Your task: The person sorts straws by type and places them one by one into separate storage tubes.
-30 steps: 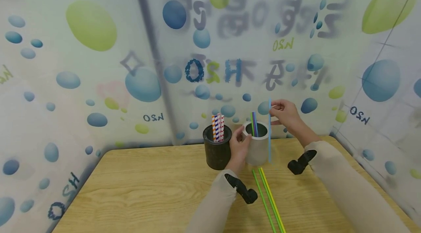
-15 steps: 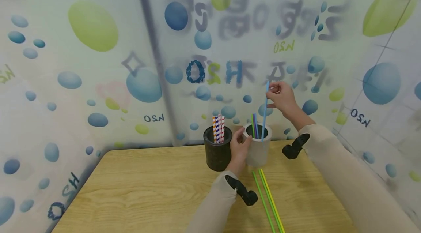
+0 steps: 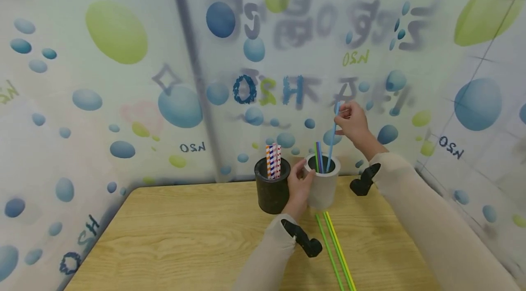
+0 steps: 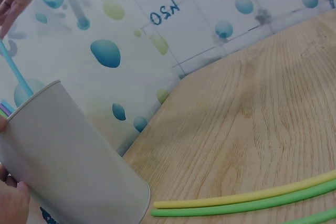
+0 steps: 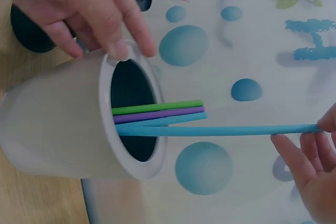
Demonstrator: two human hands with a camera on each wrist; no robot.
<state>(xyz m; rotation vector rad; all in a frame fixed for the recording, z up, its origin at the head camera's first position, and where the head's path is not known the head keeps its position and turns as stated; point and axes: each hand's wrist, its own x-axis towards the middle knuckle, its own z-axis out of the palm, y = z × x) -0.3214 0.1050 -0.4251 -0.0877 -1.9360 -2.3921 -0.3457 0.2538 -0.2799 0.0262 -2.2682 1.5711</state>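
Note:
My right hand pinches a light blue straw near its top end. The straw's lower end is inside the mouth of a white cup-shaped holder, so its tip is hidden. Around the left side of that holder my left hand grips the rim and wall with thumb and fingers. A green straw, a purple straw and another blue straw lean together inside the holder, their tops above its rim.
Left of my left hand stands a black holder with several patterned straws. Two green straws and a yellow straw lie on the wooden table in front of the white holder. A printed curtain hangs behind.
My right hand has raised the blue straw from beside the white holder and moved it left, and its lower end now sits inside the mouth. The left hand stays on the holder.

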